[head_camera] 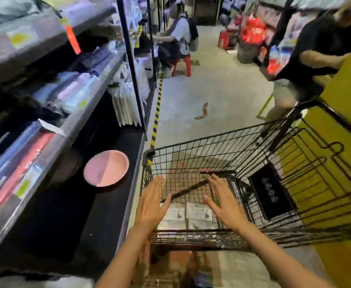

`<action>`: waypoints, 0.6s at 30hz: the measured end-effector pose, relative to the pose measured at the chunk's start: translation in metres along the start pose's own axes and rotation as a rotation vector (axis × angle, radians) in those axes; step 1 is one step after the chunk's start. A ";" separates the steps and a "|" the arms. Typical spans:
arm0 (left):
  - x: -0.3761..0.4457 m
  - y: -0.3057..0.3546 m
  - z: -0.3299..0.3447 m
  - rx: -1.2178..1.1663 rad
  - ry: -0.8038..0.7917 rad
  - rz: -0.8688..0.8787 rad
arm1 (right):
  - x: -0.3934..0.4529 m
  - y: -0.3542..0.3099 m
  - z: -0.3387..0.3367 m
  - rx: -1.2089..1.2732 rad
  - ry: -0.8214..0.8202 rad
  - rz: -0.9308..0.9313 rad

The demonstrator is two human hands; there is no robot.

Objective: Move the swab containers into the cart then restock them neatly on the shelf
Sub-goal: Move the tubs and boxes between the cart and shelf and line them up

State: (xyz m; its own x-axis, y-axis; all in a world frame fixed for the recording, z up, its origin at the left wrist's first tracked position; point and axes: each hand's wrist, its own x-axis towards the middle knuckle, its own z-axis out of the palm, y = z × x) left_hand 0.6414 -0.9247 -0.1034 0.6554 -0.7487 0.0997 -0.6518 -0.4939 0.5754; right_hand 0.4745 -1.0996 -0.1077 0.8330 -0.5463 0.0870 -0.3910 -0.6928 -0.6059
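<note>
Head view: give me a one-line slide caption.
Both open hands, left hand and right hand, reach into the wire cart above the swab containers, beside the shelf.

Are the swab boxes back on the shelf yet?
Not yet. The swab containers already lie in the cart. The left hand and right hand reach open over them, holding nothing. The bottom shelf carries only a pink plate, so restocking remains.

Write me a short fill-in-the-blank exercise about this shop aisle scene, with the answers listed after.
1. Both hands, left hand and right hand, reach into the black wire ____.
2. The white swab containers lie in the cart between the two ____.
3. The round plate on the black bottom shelf is ____ in colour.

Missing words: cart; hands; pink
</note>
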 end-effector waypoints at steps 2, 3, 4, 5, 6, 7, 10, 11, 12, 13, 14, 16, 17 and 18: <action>0.012 -0.008 0.016 -0.019 -0.022 -0.065 | 0.015 0.018 0.008 -0.039 -0.054 0.044; 0.016 -0.014 0.024 -0.038 -0.032 -0.098 | 0.021 0.026 0.013 -0.038 -0.080 0.070; 0.021 -0.020 0.034 -0.057 -0.049 -0.124 | 0.027 0.034 0.018 -0.036 -0.101 0.095; 0.025 -0.027 0.044 -0.068 -0.079 -0.152 | 0.031 0.042 0.023 -0.039 -0.121 0.122; 0.028 -0.034 0.054 -0.070 -0.118 -0.182 | 0.036 0.049 0.029 -0.042 -0.141 0.150; 0.033 -0.040 0.065 -0.064 -0.161 -0.216 | 0.041 0.057 0.036 -0.039 -0.161 0.178; 0.045 -0.063 0.098 -0.017 -0.291 -0.308 | 0.054 0.079 0.057 -0.023 -0.226 0.267; 0.050 -0.070 0.109 -0.004 -0.330 -0.330 | 0.059 0.086 0.064 -0.023 -0.246 0.295; 0.054 -0.077 0.118 -0.001 -0.372 -0.361 | 0.064 0.094 0.071 -0.024 -0.263 0.326; 0.060 -0.084 0.130 -0.005 -0.406 -0.396 | 0.071 0.103 0.079 -0.025 -0.279 0.359; 0.063 -0.089 0.138 -0.006 -0.431 -0.435 | 0.074 0.110 0.086 -0.025 -0.292 0.388; 0.071 -0.101 0.154 -0.001 -0.473 -0.508 | 0.082 0.125 0.100 -0.016 -0.306 0.448; 0.074 -0.107 0.163 -0.003 -0.489 -0.542 | 0.085 0.132 0.108 -0.011 -0.321 0.483; 0.077 -0.111 0.170 -0.006 -0.498 -0.570 | 0.087 0.138 0.115 -0.010 -0.344 0.517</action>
State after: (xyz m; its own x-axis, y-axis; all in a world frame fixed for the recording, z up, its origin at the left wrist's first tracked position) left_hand 0.6995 -1.0030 -0.2974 0.6394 -0.4901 -0.5925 -0.2605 -0.8631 0.4328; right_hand 0.5379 -1.1890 -0.2747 0.6124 -0.6307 -0.4766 -0.7800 -0.3841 -0.4941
